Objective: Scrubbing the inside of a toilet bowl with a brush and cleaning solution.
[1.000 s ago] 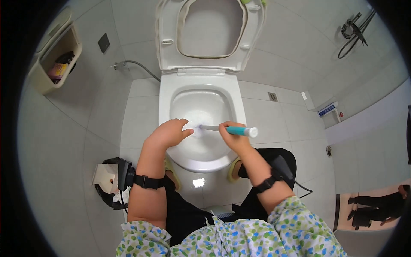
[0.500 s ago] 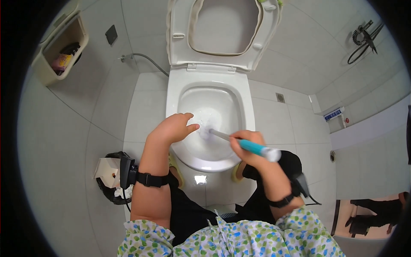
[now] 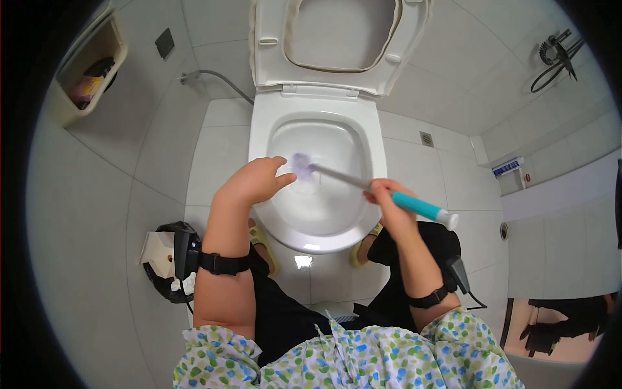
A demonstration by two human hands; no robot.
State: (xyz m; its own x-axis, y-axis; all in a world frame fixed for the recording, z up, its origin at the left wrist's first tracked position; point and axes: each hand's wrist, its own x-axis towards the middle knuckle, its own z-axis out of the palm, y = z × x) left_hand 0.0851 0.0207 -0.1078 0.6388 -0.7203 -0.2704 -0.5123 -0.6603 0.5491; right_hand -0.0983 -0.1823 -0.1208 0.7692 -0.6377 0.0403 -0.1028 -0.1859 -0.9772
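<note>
R hand (image 3: pixel 394 206) is gripping brush (image 3: pixel 346 177) by toilet (image 3: pixel 314 244)'s right rim, L hand (image 3: pixel 249 183)'s hovering open over its left; brush flicking too fast = prob splashing L hand imo.

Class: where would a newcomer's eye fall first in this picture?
The white toilet dominates the centre, its seat raised at the top. Just right of centre, the right hand grips a turquoise-handled brush, whose blurred purple head is over the bowl. The left hand, empty, is at the bowl's left.
</note>
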